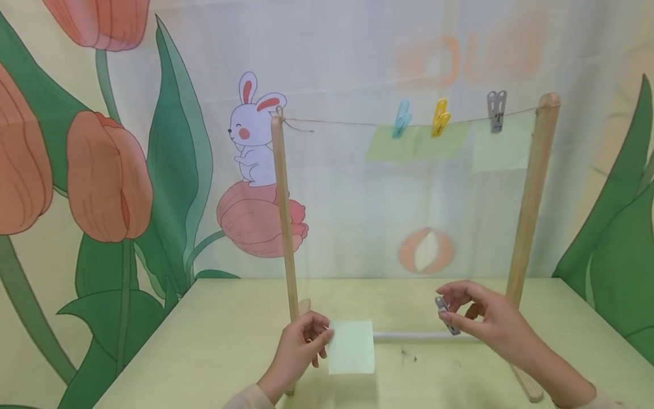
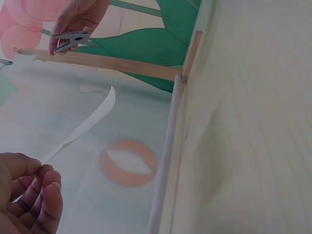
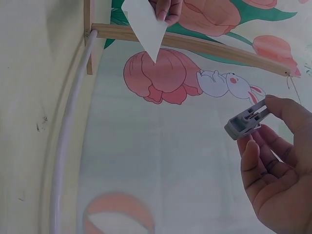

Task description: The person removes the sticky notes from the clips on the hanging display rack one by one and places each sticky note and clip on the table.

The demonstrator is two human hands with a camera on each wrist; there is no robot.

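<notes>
Between thumb and fingertips, my left hand (image 1: 301,349) pinches the left edge of a pale green square of paper (image 1: 352,347), held up above the table. In the left wrist view the paper (image 2: 90,124) appears nearly edge-on and slightly bent. My right hand (image 1: 487,318) holds a grey clothespin (image 1: 447,315) between thumb and fingers, apart from the paper. The right wrist view shows this clothespin (image 3: 246,119) close up. Behind, a string (image 1: 337,121) carries green papers hung by a blue clothespin (image 1: 402,119), a yellow clothespin (image 1: 440,117) and a grey clothespin (image 1: 496,111).
The string runs between a left wooden post (image 1: 284,216) and a right wooden post (image 1: 531,210), which stand on feet. A white rod (image 1: 409,336) joins them low down. Small dark specks lie on the pale table (image 1: 214,341). A printed cloth (image 1: 347,216) hangs behind.
</notes>
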